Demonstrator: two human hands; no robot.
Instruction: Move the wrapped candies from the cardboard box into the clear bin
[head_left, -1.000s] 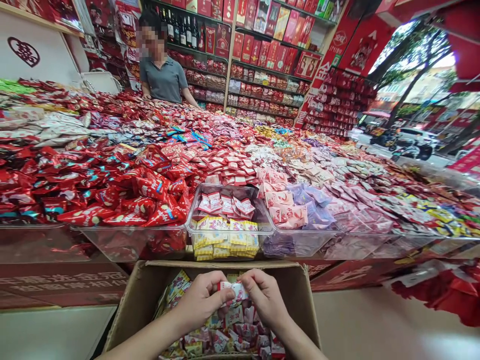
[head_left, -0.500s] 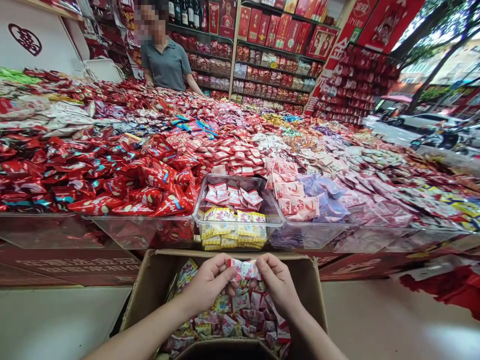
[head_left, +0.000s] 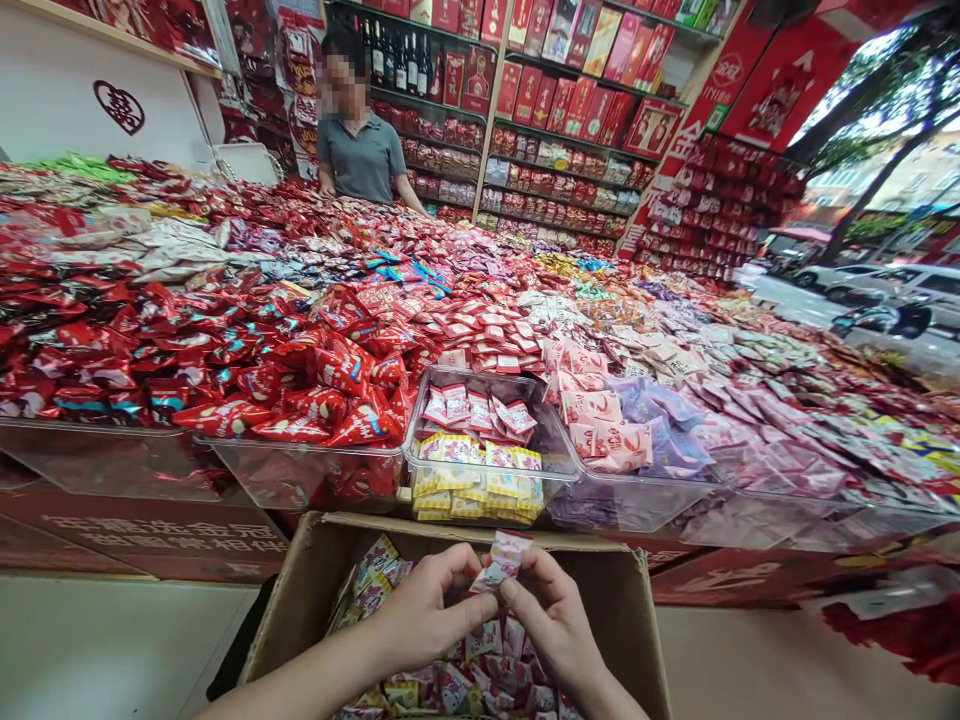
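My left hand (head_left: 427, 612) and right hand (head_left: 556, 622) clamp one small packet (head_left: 502, 560) by its edges, keeping its print uncovered; the open carton (head_left: 626, 610) below sits within easy reach.

A pale floor (head_left: 97, 640) with a light sheen runs below the display's red printed front panel (head_left: 150, 540). Behind, glass shelves (head_left: 547, 128) hold dark wine bottles (head_left: 401, 65) and red gift boxes (head_left: 592, 105). A white board (head_left: 82, 90) bearing a red heart emblem (head_left: 118, 107) stands at the far left; at right, daylight falls on trees (head_left: 892, 130) and parked cars (head_left: 892, 283).
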